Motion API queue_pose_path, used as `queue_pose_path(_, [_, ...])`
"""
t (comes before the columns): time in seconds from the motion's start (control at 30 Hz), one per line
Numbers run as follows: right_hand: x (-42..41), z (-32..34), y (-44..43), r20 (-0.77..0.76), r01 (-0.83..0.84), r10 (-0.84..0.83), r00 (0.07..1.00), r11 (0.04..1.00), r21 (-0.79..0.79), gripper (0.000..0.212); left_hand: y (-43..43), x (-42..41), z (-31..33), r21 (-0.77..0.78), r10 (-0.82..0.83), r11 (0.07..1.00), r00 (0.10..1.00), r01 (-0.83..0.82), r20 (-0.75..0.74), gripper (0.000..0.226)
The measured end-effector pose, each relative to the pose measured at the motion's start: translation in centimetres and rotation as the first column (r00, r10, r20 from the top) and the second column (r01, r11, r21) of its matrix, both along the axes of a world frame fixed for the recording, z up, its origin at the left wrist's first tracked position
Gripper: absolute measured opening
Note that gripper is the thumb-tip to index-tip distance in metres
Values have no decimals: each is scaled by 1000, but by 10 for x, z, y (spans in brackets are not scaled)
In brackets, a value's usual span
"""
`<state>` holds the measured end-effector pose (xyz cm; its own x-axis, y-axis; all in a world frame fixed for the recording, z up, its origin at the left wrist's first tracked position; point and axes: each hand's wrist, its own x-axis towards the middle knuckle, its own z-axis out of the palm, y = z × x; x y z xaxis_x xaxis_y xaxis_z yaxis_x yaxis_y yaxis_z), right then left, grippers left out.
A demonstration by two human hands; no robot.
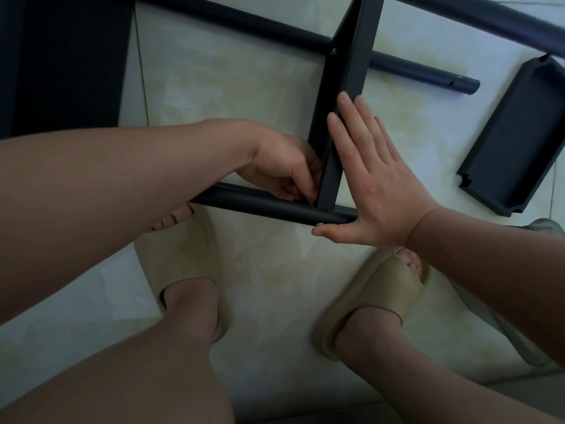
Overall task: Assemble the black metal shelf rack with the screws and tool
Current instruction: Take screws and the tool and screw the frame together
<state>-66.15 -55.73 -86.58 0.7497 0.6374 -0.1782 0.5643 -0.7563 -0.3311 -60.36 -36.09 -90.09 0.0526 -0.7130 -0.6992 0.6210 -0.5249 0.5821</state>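
A black metal shelf tray (342, 96) stands on edge on the tiled floor between two black tubes, the near tube (260, 206) and the far tube (244, 24). A screw head (334, 51) shows where the tray meets the far tube. My left hand (284, 169) has its fingers curled at the joint of tray and near tube; whatever they pinch is hidden. My right hand (376, 179) lies flat with straight fingers against the tray's right face, thumb on the near tube.
A second black shelf tray (516, 136) lies flat on the floor at the right. Another tube end (458, 84) with holes sticks out beyond the standing tray. A dark panel (64, 62) fills the top left. My feet in beige slippers (183, 264) stand just below the near tube.
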Motion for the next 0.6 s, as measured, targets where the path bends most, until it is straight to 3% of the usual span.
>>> queue_pose_path(0.13, [0, 0, 0, 3, 1, -1, 1000, 1000, -1, 125, 2, 1, 0, 15, -18, 1000, 1000, 18, 17, 14])
queue_pose_path(0.37, [0, -1, 0, 14, -2, 2, 1000, 1000, 5, 125, -3, 11, 4, 143, -193, 974, 975, 176, 111, 8])
queue_pose_path(0.6, [0, -2, -1, 10, -2, 2, 1000, 1000, 4, 125, -3, 15, 6, 66, -162, 985, 983, 157, 83, 12])
